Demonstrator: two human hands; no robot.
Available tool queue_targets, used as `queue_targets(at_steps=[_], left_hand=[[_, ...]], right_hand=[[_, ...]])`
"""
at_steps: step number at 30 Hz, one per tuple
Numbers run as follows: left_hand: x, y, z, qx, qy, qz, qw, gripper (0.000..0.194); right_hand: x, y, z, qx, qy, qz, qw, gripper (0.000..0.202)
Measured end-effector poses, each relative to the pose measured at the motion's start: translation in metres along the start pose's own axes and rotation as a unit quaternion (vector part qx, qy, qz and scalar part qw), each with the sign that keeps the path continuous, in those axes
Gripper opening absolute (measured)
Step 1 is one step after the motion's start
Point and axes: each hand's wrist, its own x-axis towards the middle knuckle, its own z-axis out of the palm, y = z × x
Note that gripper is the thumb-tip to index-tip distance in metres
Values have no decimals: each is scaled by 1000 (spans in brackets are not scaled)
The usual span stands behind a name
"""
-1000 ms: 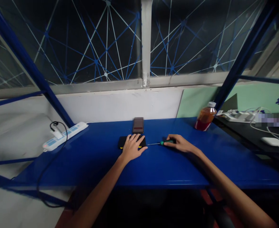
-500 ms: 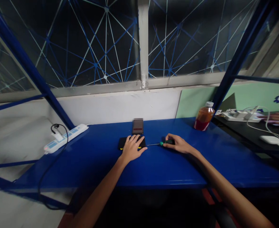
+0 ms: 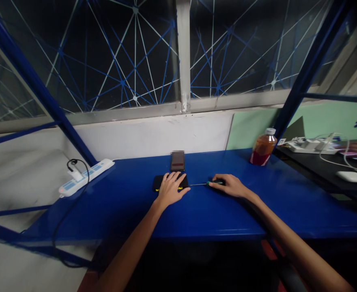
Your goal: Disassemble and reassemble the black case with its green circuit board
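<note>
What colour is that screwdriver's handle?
The handle looks green near the metal shaft and dark behind, in the head view.

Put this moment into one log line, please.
left grip: spread over black object | right grip: holding screwdriver, tip by object's right end, contact unclear | rest: bottle, power strip, blue table

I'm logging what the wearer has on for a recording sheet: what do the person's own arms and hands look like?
The left hand and right hand are ungloved, with no ring or marking that I can make out. The left forearm and right forearm look slim and bare, with no sleeve, watch or bracelet in view.
</note>
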Motion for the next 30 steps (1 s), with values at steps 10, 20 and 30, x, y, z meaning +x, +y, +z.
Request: queue_targets(at_steps=[10,20,30], left_hand=[[-1,0,1,-6,9,2,1000,58],[1,-2,-5,-41,9,0,999,58],[-1,-5,-17,-109,10,15,994,59]], right_hand=[[1,12,5,85,37,-64,994,42],[0,4,-4,120,-39,-68,990,45],[1,4,5,37,55,-82,994,43]])
